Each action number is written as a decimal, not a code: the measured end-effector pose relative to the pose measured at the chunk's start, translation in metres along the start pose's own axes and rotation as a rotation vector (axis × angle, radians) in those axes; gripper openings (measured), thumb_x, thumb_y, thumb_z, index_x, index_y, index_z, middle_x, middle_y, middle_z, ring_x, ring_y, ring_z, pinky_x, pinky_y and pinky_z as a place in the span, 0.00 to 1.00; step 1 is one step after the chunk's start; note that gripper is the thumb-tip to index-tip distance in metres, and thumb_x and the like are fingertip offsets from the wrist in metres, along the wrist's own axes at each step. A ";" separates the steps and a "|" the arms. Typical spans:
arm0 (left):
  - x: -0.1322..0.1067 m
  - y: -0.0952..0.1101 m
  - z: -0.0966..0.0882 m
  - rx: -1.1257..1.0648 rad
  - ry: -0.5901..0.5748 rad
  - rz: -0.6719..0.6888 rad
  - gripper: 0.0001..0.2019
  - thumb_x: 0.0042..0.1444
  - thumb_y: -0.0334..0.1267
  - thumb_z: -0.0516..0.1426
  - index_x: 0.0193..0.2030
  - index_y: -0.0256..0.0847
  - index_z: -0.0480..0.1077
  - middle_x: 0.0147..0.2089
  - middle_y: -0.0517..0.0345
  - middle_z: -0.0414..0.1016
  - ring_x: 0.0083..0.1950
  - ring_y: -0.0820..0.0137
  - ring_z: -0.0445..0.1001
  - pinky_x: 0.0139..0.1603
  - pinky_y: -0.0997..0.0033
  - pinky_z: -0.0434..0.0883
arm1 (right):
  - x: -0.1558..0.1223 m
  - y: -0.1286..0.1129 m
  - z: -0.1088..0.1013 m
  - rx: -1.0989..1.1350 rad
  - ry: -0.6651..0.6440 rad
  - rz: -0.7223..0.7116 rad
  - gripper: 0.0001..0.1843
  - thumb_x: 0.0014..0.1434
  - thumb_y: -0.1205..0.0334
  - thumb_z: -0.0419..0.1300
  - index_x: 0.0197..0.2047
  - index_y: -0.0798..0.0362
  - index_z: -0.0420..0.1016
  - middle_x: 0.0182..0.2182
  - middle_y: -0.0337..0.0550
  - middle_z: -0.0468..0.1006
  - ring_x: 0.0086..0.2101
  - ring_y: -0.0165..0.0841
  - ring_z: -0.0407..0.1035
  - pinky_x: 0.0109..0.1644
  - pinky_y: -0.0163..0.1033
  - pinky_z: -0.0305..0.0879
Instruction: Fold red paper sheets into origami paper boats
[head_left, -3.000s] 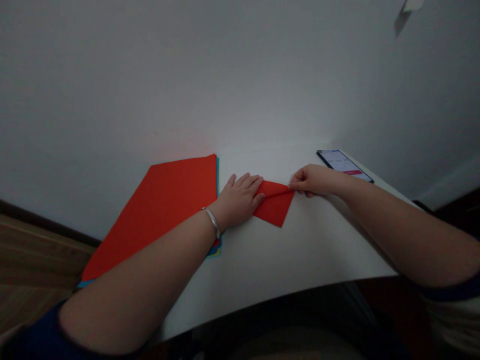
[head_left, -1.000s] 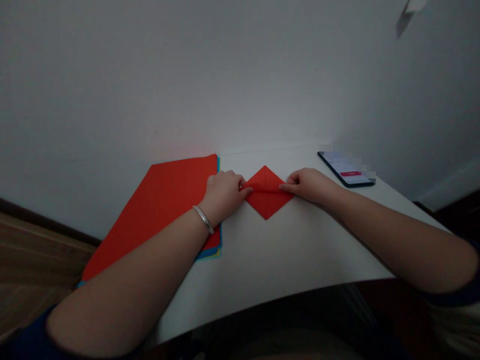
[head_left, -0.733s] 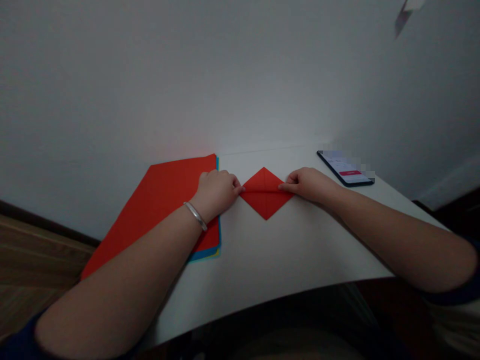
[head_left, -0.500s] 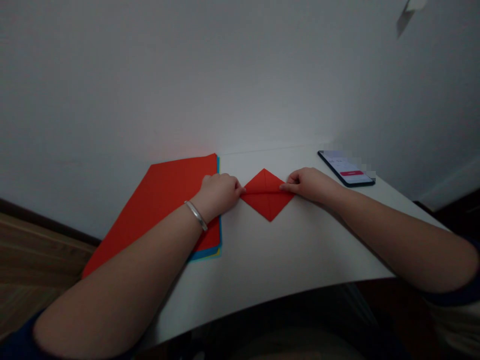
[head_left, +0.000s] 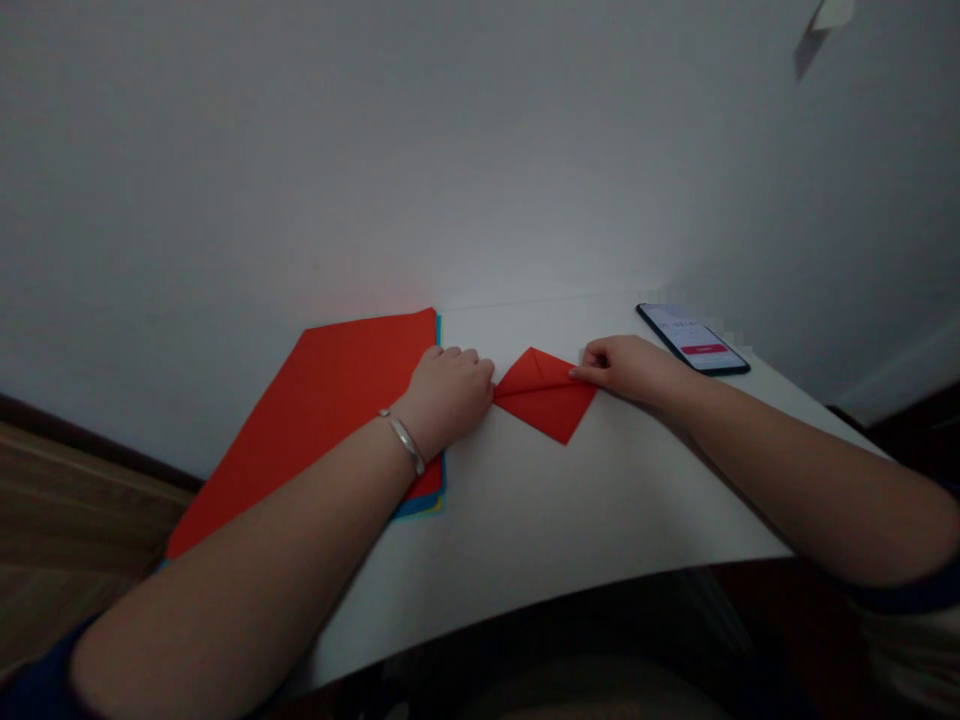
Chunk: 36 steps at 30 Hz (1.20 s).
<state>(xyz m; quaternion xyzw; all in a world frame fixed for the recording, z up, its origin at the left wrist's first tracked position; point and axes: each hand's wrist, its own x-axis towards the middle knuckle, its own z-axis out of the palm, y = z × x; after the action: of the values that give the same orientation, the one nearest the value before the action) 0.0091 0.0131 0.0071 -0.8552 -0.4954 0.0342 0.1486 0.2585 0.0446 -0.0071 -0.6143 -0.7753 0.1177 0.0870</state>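
Observation:
A small red folded paper (head_left: 551,400) lies between my hands, roughly diamond-shaped, with a fold line running across its middle. My left hand (head_left: 459,395) is closed at the paper's left corner, its fingertips mostly hidden behind the knuckles; a silver bangle circles that wrist. At the right corner, my right hand (head_left: 619,365) pinches the paper between thumb and curled fingers. Under my left wrist and forearm rests a stack of coloured paper sheets (head_left: 352,375), red on top with blue and yellow edges showing below.
The white table (head_left: 540,530) meets a pale wall at the back. Beyond my right hand lies a phone (head_left: 694,340) with its screen lit. A wooden surface (head_left: 75,530) stands at the left, below the table's level.
The folded paper has turned a little and shifted right, its near corner swinging to the right. My left hand has moved slightly right and rolled, hiding its fingertips.

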 end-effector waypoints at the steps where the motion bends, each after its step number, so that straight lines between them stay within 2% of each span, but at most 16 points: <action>1: 0.000 0.000 0.000 -0.001 0.006 -0.003 0.16 0.65 0.36 0.46 0.44 0.35 0.74 0.42 0.42 0.77 0.47 0.54 0.76 0.47 0.55 0.68 | 0.000 0.000 0.000 -0.001 -0.001 -0.002 0.16 0.58 0.48 0.59 0.25 0.49 0.68 0.25 0.39 0.74 0.26 0.32 0.63 0.30 0.39 0.51; 6: 0.001 0.003 -0.002 -0.087 0.085 -0.016 0.14 0.62 0.27 0.46 0.47 0.34 0.71 0.46 0.43 0.75 0.47 0.57 0.75 0.45 0.58 0.70 | 0.000 -0.001 -0.001 -0.018 -0.002 0.020 0.16 0.58 0.48 0.59 0.26 0.49 0.69 0.25 0.40 0.74 0.27 0.32 0.64 0.29 0.39 0.51; 9: 0.003 0.009 0.002 -0.215 0.164 0.013 0.16 0.65 0.31 0.45 0.52 0.34 0.70 0.53 0.44 0.74 0.53 0.60 0.73 0.54 0.61 0.69 | 0.000 -0.002 -0.001 -0.029 -0.006 0.035 0.16 0.58 0.47 0.58 0.26 0.49 0.70 0.25 0.40 0.75 0.27 0.32 0.63 0.29 0.39 0.50; 11: 0.005 0.012 0.007 -0.300 0.179 0.116 0.20 0.67 0.36 0.46 0.64 0.36 0.63 0.65 0.45 0.67 0.63 0.61 0.67 0.63 0.61 0.63 | 0.000 -0.002 -0.001 -0.040 -0.005 0.032 0.16 0.58 0.47 0.58 0.27 0.49 0.71 0.26 0.40 0.76 0.27 0.32 0.63 0.29 0.39 0.51; 13: 0.006 0.013 0.013 -0.317 0.080 0.206 0.25 0.68 0.41 0.47 0.70 0.39 0.54 0.73 0.46 0.55 0.71 0.58 0.57 0.70 0.53 0.53 | 0.001 -0.002 0.000 -0.048 0.002 0.020 0.16 0.59 0.47 0.57 0.27 0.49 0.71 0.27 0.41 0.76 0.27 0.32 0.63 0.30 0.39 0.52; 15: 0.007 0.014 0.017 -0.338 -0.029 0.188 0.29 0.69 0.45 0.45 0.73 0.37 0.48 0.75 0.45 0.48 0.75 0.56 0.49 0.72 0.49 0.48 | 0.001 -0.002 0.000 -0.052 0.005 0.011 0.15 0.59 0.48 0.57 0.28 0.50 0.71 0.28 0.41 0.77 0.28 0.32 0.64 0.30 0.38 0.52; 17: 0.008 0.014 0.020 -0.355 -0.094 0.154 0.31 0.69 0.47 0.43 0.74 0.34 0.46 0.76 0.43 0.46 0.76 0.56 0.46 0.72 0.48 0.47 | 0.000 -0.002 0.000 -0.057 0.016 0.009 0.14 0.59 0.48 0.58 0.30 0.50 0.71 0.29 0.42 0.77 0.28 0.33 0.65 0.30 0.38 0.52; 20: 0.009 0.014 0.021 -0.369 -0.091 0.145 0.32 0.69 0.48 0.44 0.73 0.32 0.46 0.76 0.41 0.46 0.76 0.56 0.46 0.72 0.48 0.46 | -0.001 -0.004 0.000 -0.046 0.049 0.020 0.12 0.59 0.50 0.59 0.34 0.50 0.73 0.31 0.43 0.78 0.29 0.33 0.66 0.30 0.38 0.52; 22: 0.010 0.013 0.022 -0.377 -0.039 0.156 0.31 0.68 0.47 0.45 0.72 0.32 0.50 0.74 0.41 0.51 0.74 0.55 0.50 0.72 0.48 0.48 | -0.002 -0.005 0.001 -0.011 0.064 -0.001 0.10 0.60 0.52 0.59 0.36 0.50 0.74 0.32 0.43 0.78 0.29 0.33 0.67 0.30 0.38 0.53; 26: 0.013 0.012 0.024 -0.419 0.098 0.172 0.27 0.66 0.45 0.48 0.67 0.30 0.60 0.63 0.39 0.67 0.63 0.57 0.65 0.67 0.56 0.59 | -0.001 -0.005 0.005 0.081 0.082 -0.106 0.08 0.58 0.56 0.60 0.34 0.51 0.76 0.30 0.41 0.77 0.28 0.32 0.66 0.31 0.38 0.55; 28: 0.013 0.011 0.024 -0.433 0.132 0.149 0.27 0.66 0.44 0.48 0.66 0.28 0.62 0.58 0.39 0.69 0.59 0.58 0.67 0.64 0.59 0.62 | 0.001 -0.005 0.008 0.118 0.076 -0.134 0.07 0.57 0.57 0.61 0.33 0.50 0.76 0.28 0.40 0.76 0.27 0.31 0.65 0.30 0.37 0.55; 30: 0.014 0.011 0.024 -0.424 0.138 0.131 0.27 0.67 0.45 0.47 0.66 0.28 0.62 0.56 0.38 0.70 0.57 0.58 0.68 0.63 0.58 0.63 | 0.003 -0.005 0.010 0.148 0.073 -0.145 0.06 0.57 0.58 0.62 0.33 0.50 0.77 0.27 0.39 0.75 0.26 0.31 0.65 0.30 0.37 0.55; 32: 0.014 0.011 0.025 -0.400 0.132 0.135 0.27 0.67 0.45 0.46 0.66 0.28 0.62 0.59 0.37 0.68 0.60 0.57 0.67 0.64 0.57 0.62 | 0.004 -0.006 0.011 0.163 0.076 -0.153 0.06 0.57 0.57 0.62 0.34 0.50 0.77 0.26 0.39 0.75 0.26 0.31 0.65 0.29 0.37 0.56; 36: 0.014 0.012 0.024 -0.363 0.041 0.135 0.28 0.69 0.44 0.42 0.70 0.29 0.56 0.72 0.38 0.54 0.72 0.54 0.54 0.71 0.53 0.51 | 0.004 -0.007 0.012 0.133 0.111 -0.182 0.07 0.58 0.58 0.61 0.34 0.52 0.77 0.28 0.41 0.75 0.27 0.32 0.65 0.31 0.38 0.57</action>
<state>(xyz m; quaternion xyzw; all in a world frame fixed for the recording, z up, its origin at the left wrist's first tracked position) 0.0214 0.0249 -0.0175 -0.8998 -0.4316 -0.0633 -0.0006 0.2481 0.0459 -0.0165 -0.5401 -0.8123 0.1262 0.1806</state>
